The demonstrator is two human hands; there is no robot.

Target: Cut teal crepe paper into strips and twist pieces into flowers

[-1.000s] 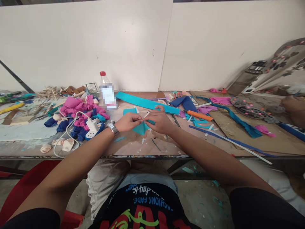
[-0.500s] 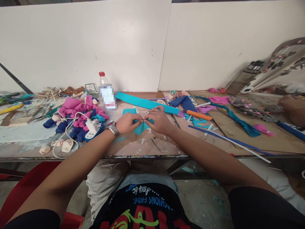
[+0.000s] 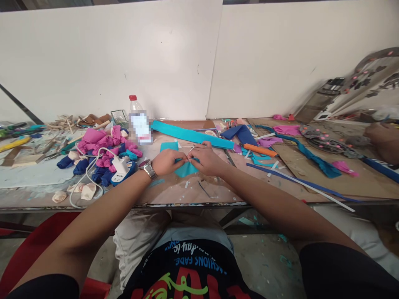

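Observation:
Both my hands meet over the table and pinch a turquoise piece of crepe paper (image 3: pixel 186 169) between their fingertips. My left hand (image 3: pixel 168 161), with a metal watch (image 3: pixel 148 168) at the wrist, grips the paper's left part. My right hand (image 3: pixel 206 160) holds it from the right, thumb and forefinger close to the left hand's. Part of the paper hangs below the fingers, and the gripped edge is hidden. Another turquoise flap (image 3: pixel 168 146) shows behind my left hand. A long folded turquoise strip (image 3: pixel 193 135) lies just beyond the hands.
Left of my hands are a heap of pink and blue paper flowers (image 3: pixel 102 141), a power strip with a white charger (image 3: pixel 121 166) and a red-capped bottle (image 3: pixel 133 101). An orange roll (image 3: pixel 260 150) and a white stick (image 3: pixel 314 189) lie right. Another person's hand (image 3: pixel 382 143) is far right.
My fingers have shifted slightly on the turquoise paper, and the right hand's raised fingers have come down a little. The paper below them hangs a bit differently.

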